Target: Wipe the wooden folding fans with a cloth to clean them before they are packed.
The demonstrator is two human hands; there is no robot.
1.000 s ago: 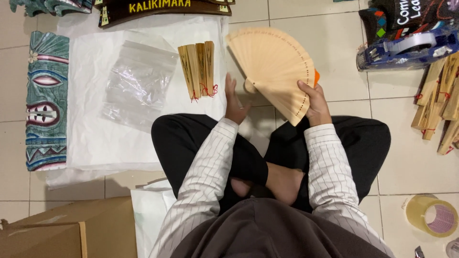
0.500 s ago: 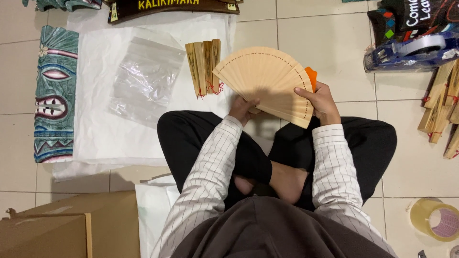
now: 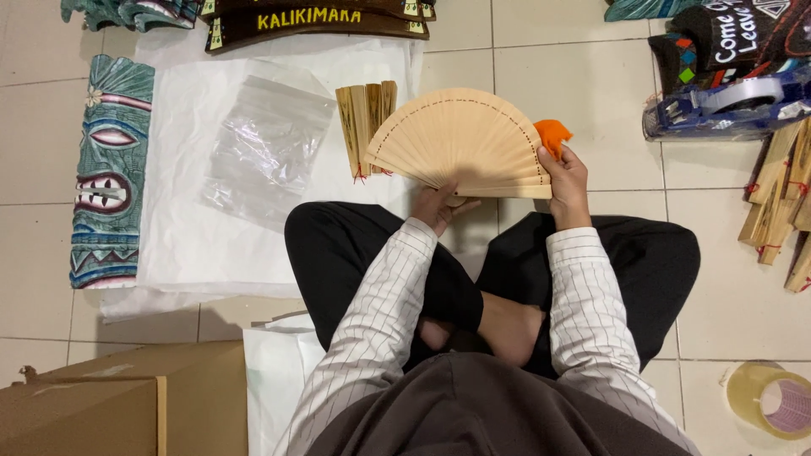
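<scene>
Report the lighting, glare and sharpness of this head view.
Head view: even indoor light, soft shadows under the open wooden fan; mild glare on the clear plastic bag; both hands, left and right, in sharp focus; slight wide-angle bending at edges.

White pinstriped shirt with long buttoned cuffs, grey-brown vest or apron over it, black trousers, barefoot near the cardboard box (image 3: 127,405).

Souvenir packing spot on tiled floor (image 3: 549,59), carved mask (image 3: 110,169), cardboard box (image 3: 118,405), tape rolls (image 3: 773,401)
</scene>
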